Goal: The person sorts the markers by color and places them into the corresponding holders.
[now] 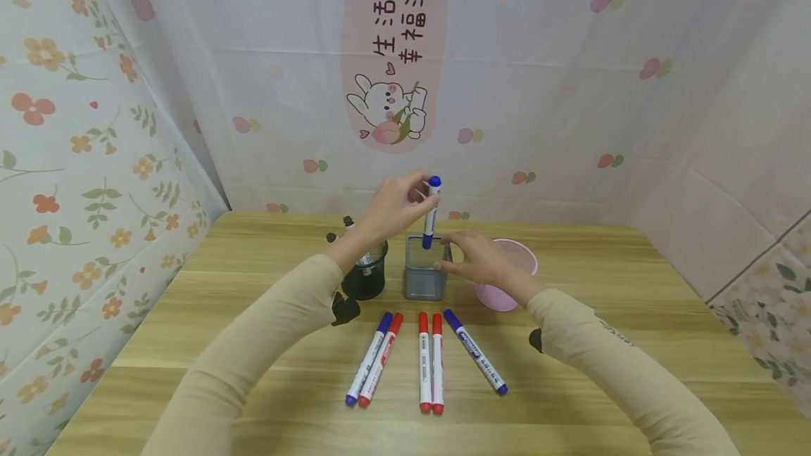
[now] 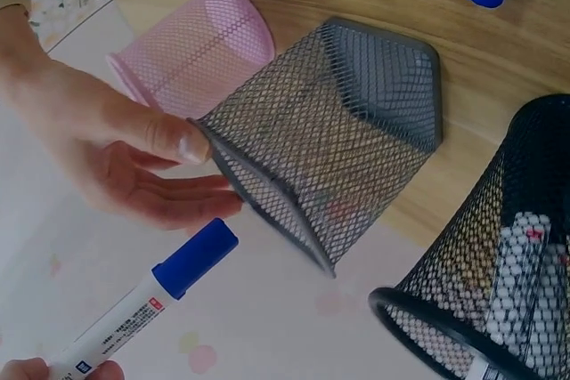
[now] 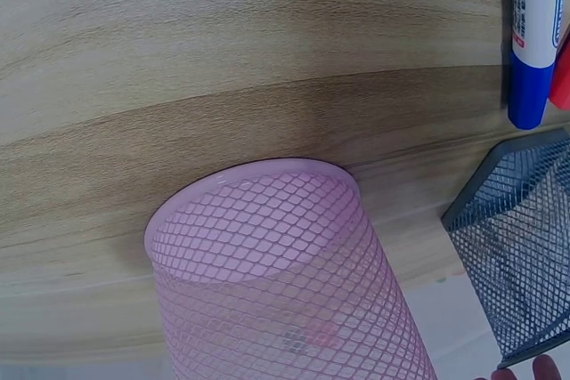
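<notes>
Centrally, a blue-capped marker [image 1: 431,215] is pinched almost upright by the left hand [image 1: 394,203], just above a grey mesh holder [image 1: 424,284] on the worktop [image 1: 298,400]; the holder is gripped at its rim by the right hand [image 1: 478,259]; ideally, the marker should be centred, straightened and lowered fully before release, the holder being braced throughout.

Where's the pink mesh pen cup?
In the head view, the pink mesh pen cup stands right of the gray mesh pen holder, partly behind the right hand.
</notes>
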Tool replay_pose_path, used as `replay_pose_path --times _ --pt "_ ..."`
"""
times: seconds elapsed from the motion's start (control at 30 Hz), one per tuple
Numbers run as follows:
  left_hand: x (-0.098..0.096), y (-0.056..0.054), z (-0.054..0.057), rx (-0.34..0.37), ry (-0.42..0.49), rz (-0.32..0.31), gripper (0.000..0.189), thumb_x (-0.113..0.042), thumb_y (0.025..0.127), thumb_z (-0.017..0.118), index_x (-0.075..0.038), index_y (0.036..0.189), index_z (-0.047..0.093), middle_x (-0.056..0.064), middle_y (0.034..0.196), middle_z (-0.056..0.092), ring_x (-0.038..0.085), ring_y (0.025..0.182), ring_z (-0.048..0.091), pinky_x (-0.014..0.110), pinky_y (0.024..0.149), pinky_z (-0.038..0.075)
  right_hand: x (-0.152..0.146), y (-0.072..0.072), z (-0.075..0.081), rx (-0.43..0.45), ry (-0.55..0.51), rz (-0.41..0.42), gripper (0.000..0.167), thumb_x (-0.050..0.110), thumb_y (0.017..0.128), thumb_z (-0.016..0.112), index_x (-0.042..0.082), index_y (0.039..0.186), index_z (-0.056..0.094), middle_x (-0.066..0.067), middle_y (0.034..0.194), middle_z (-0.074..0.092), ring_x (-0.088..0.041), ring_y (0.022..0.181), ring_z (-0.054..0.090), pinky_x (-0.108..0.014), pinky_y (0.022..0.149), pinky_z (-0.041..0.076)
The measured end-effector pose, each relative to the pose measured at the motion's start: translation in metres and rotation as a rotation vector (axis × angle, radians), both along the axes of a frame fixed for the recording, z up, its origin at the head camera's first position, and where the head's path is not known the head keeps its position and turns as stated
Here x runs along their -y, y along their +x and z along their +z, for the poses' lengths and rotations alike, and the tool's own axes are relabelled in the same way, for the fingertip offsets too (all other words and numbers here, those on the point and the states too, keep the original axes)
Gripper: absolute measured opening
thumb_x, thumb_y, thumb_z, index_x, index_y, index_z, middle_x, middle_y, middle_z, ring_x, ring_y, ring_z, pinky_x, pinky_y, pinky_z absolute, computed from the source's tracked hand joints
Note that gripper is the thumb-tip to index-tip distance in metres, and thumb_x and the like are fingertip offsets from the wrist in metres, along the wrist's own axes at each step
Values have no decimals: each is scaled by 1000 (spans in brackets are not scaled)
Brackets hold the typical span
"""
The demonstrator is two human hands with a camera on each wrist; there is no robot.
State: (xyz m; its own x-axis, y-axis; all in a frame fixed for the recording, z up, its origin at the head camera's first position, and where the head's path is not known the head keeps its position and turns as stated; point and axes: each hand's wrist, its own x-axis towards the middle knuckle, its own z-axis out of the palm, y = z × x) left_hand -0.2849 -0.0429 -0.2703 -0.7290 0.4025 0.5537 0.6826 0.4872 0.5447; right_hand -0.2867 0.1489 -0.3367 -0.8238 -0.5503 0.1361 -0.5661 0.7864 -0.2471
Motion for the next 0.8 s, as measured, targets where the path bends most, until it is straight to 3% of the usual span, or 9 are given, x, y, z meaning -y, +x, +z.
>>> replay_pose_path --times 0.47,0.8 --pt "-3 -9 -19 69 -35 31 29 -19 86 56 -4 111 56 4 86 63 12 71 58 22 62 46 0 0 1 6 8 8 54 41 79 62 4 117 53 -12 118 53 -29 110 46 -42 90 36" --pt "0 -12 -43 149 -77 25 25 -16 85 57 -4 108 57 4 87 63 11 71 60 23 64 48 -2 0 0 -2 -1 23 54 41 79 62 3 116 54 -12 116 54 -29 109 47 -43 90 37"
